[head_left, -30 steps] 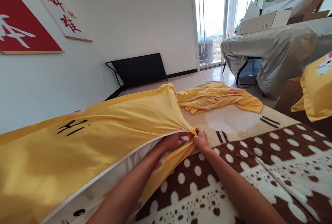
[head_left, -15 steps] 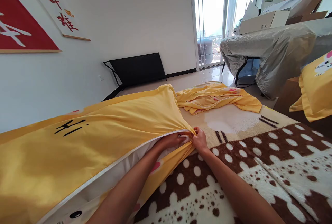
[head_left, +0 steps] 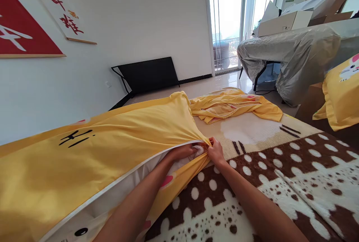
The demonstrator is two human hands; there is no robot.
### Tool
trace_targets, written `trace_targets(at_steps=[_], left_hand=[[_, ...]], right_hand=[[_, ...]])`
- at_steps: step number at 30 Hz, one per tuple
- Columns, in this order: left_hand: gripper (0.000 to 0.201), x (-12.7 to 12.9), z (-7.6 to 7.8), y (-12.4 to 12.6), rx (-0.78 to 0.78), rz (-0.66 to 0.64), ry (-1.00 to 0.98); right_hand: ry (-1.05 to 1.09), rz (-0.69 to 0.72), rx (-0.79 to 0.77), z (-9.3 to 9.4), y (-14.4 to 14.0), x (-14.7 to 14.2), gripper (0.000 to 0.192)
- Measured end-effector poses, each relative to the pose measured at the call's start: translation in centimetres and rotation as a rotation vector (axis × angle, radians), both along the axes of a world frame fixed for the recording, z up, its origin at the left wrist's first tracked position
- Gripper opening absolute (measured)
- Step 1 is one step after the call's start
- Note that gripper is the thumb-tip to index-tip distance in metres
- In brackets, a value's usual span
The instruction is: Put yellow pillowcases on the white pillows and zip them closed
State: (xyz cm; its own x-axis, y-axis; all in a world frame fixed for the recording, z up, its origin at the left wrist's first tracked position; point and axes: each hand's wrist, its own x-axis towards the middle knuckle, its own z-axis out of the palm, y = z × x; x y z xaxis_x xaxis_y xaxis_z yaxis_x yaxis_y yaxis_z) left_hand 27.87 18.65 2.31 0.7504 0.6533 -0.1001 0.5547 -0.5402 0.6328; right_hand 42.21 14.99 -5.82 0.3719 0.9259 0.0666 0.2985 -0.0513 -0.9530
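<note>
A large yellow cover [head_left: 134, 137], printed with a black "Hi" and parts of a white cat face, lies in front of me. Its white-edged opening [head_left: 112, 188] runs along the near side, showing white fabric inside. My left hand [head_left: 183, 152] reaches into the end of this opening. Its fingers are curled at a bunched bit of white cloth [head_left: 199, 149] and partly hidden by the yellow edge. Just right of it, my right hand [head_left: 215, 151] pinches the gathered corner of the cover at the opening's end.
Below is a brown and white fleece blanket [head_left: 241, 182]. Crumpled yellow fabric [head_left: 235, 105] lies beyond. At right are a yellow cat-print pillow [head_left: 343, 92] and a plastic-covered table [head_left: 291, 47] with cardboard boxes [head_left: 276, 25]. A black folded frame [head_left: 148, 74] leans against the wall.
My left hand has shifted slightly back inside the opening, and more of the bunched white cloth shows by its fingers. My right hand keeps its pinch on the corner.
</note>
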Motion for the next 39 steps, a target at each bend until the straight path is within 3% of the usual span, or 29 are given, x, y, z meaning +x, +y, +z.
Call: trace_targets(at_steps=[8,15,25,28,33,39], left_hand=[[0.034,0.5,-1.1,0.1,-0.037,-0.102,-0.003],[0.029,1.2,-2.2,-0.9,0.163,-0.045,-0.057],[0.031,1.0,-1.6,-1.5,0.321,-0.012,-0.033],[0.033,1.1,-1.6,-1.8,0.321,0.012,-0.078],[0.034,1.1,-2.2,-1.6,0.266,0.043,-0.148],[0.036,0.8,-3.0,-0.8,0.15,0.131,-0.195]], right_hand=[[-0.024,-0.037,-0.061,0.1,-0.2,0.0,0.029],[-0.001,0.015,-0.046,0.6,0.0,0.2,0.02],[-0.014,0.115,0.049,2.1,-0.7,0.0,0.026],[-0.1,0.12,0.033,2.4,-0.9,0.5,0.03],[-0.198,0.167,0.015,2.6,-1.1,0.8,0.013],[-0.146,0.247,-0.015,2.6,-0.9,0.8,0.022]])
